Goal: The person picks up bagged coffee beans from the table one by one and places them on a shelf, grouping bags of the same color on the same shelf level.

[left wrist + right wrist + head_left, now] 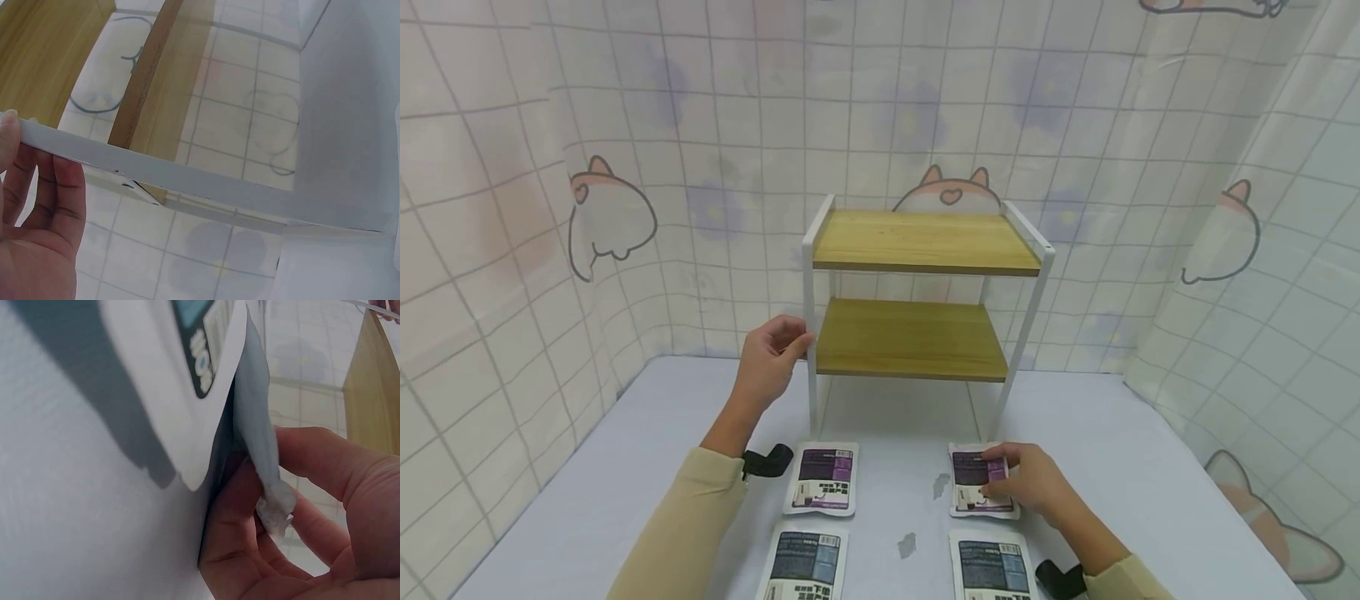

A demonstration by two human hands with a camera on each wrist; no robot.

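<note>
A small two-tier shelf (925, 242) with wooden boards and a white frame stands at the table's back. My left hand (772, 354) holds its left front post, thumb on one side and fingers on the other, as the left wrist view shows along the white post (187, 178). Down at the front right, my right hand (1030, 479) pinches the right edge of a purple-labelled pouch (967, 468). In the right wrist view the thumb and fingers close on the pouch's edge (256, 406). Another purple-labelled pouch (824, 479) lies flat to the left.
Nearer me lie two blue-labelled pouches, one on the left (805, 562) and one on the right (994, 567). Small grey patches (907, 546) mark the white tabletop (1105, 442) between the pouches. A tile-patterned curtain (737, 125) surrounds the table at the back and sides.
</note>
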